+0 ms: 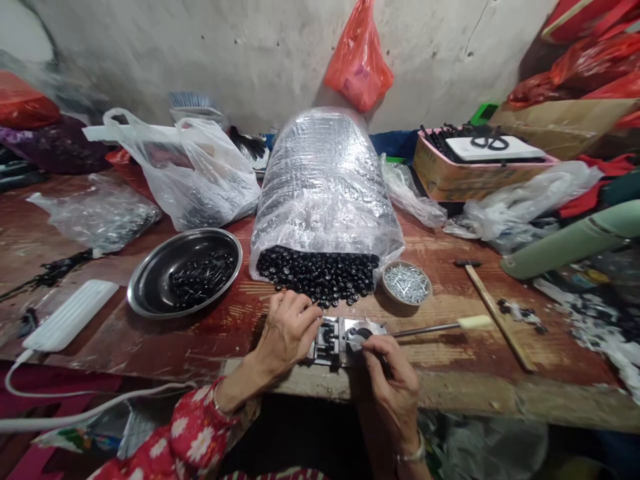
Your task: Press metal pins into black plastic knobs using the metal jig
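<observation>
Nearest, the right hand (pixel 395 377) is partly open, its thumb and forefinger drawn together at the right part of a small, silver, block-shaped metal fixture (pixel 343 343). Whether anything is pinched between those fingertips cannot be made out. The left hand (pixel 287 333) arches palm down with bent fingers, reaching over the fixture's left end to the near fringe of a loose pile of glossy black round caps (pixel 333 270); whether it grasps one is hidden.

The fixture lies between the hands, its long axis running left to right along the front edge of the worn red-brown wooden table (pixel 440 363). Both hands are close to it, one at each end. The caps lie just beyond it, with the left hand nearer to them. A thin dark metal rod with a cream handle (pixel 474 323) points rightward, beyond the right hand's fingers.

Farther out, a small round bowl (pixel 406 303) of silvery screws sits ahead of the right hand, with a wooden-handled hammer (pixel 500 317) to its right. A shiny steel basin (pixel 150 283) holding dark-headed screws lies left of the left hand. Behind the caps bulges a large translucent plastic sack (pixel 327 180), open toward the hands.
</observation>
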Available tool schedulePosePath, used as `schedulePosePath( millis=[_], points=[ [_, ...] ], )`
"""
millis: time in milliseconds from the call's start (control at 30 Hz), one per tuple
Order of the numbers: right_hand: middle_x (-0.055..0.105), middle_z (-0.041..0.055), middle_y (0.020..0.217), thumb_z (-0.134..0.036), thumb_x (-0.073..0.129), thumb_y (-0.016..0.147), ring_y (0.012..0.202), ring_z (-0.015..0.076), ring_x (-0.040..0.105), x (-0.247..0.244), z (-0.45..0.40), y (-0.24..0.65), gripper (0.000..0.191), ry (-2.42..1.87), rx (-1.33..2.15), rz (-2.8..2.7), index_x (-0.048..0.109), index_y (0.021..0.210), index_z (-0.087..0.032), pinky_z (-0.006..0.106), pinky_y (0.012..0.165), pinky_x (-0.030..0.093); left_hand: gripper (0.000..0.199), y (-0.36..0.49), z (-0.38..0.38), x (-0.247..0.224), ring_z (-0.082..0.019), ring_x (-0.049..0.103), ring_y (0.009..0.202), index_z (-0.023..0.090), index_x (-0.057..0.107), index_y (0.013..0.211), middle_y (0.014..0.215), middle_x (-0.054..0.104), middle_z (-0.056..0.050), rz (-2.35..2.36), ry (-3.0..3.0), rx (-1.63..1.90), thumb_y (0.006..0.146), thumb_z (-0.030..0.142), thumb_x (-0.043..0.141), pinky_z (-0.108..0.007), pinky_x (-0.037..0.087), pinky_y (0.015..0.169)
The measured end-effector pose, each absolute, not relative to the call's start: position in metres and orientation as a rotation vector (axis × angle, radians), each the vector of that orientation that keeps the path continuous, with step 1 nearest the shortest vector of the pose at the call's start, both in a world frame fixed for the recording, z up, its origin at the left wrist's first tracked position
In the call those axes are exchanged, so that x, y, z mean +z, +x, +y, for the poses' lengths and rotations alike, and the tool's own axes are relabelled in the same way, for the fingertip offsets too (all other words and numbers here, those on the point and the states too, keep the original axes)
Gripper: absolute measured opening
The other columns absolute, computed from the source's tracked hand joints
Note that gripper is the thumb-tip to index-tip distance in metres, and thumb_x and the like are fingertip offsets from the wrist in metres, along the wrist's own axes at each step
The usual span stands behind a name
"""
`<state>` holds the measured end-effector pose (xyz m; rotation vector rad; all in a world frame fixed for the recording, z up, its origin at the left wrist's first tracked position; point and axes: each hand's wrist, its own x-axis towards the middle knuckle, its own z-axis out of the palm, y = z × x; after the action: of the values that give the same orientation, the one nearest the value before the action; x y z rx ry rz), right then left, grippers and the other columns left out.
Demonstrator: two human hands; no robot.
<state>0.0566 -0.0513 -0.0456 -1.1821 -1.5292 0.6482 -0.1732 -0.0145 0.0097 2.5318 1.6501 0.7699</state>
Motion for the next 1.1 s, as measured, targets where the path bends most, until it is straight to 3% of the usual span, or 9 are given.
schedulePosePath(
  millis=[133,367,533,733,933,1100],
  points=[
    [0.065,0.0014,0.097,-0.018,0.061,0.097,0.094,0.0164,0.063,-0.053,-0.052,0.057,0.008,-1.161,0.623,-1.442,0.066,0.097,-0.024,0.030,0.086,0.049,0.023,-0.162,0.017,0.019,-0.026,0.055,0.094,0.019,0.072,0.085,0.092,0.065,-0.008,1.716,2.538,0.367,0.099,0.030,0.058,-0.040,0.038,0.081],
    [0.064,0.0019,0.098,-0.016,0.061,0.097,0.095,0.0169,0.062,-0.062,-0.050,0.056,0.009,-1.146,0.610,-1.445,0.066,0.099,-0.024,0.031,0.087,0.049,0.024,-0.138,0.044,0.012,-0.031,0.064,0.102,0.014,0.075,0.090,0.099,0.071,-0.015,1.702,2.402,-0.054,0.095,0.030,0.057,-0.048,0.039,0.100],
    [0.065,0.0016,0.097,-0.015,0.060,0.097,0.094,0.0168,0.062,-0.060,-0.051,0.053,0.011,-1.143,0.596,-1.455,0.066,0.098,-0.024,0.032,0.086,0.048,0.024,-0.137,0.052,0.013,-0.027,0.070,0.084,0.014,0.076,0.080,0.088,0.075,-0.016,1.661,2.333,-0.121,0.090,0.028,0.058,-0.038,0.047,0.084],
    [0.065,0.0015,0.096,-0.014,0.059,0.098,0.094,0.0170,0.062,-0.058,-0.050,0.052,0.012,-1.138,0.590,-1.463,0.066,0.099,-0.025,0.032,0.086,0.048,0.020,-0.144,0.056,0.004,-0.023,0.071,0.075,0.020,0.076,0.075,0.078,0.077,-0.010,1.653,2.266,-0.007,0.083,0.022,0.057,-0.029,0.043,0.068],
    [0.065,0.0009,0.098,-0.018,0.061,0.098,0.092,0.0164,0.063,-0.051,-0.050,0.054,0.009,-1.169,0.673,-1.421,0.066,0.100,-0.025,0.031,0.083,0.048,0.030,-0.157,0.054,-0.001,-0.017,0.069,0.079,0.020,0.075,0.094,0.088,0.078,-0.004,1.702,2.201,0.191,0.095,0.027,0.046,-0.025,0.042,0.068],
    [0.065,0.0013,0.099,-0.019,0.061,0.098,0.095,0.0168,0.063,-0.050,-0.047,0.051,0.009,-1.180,0.637,-1.458,0.067,0.100,-0.025,0.031,0.086,0.049,0.029,-0.163,0.050,0.005,-0.019,0.071,0.086,0.022,0.077,0.095,0.093,0.079,-0.004,1.703,2.197,0.186,0.096,0.035,0.052,-0.026,0.046,0.074]
  ],
)
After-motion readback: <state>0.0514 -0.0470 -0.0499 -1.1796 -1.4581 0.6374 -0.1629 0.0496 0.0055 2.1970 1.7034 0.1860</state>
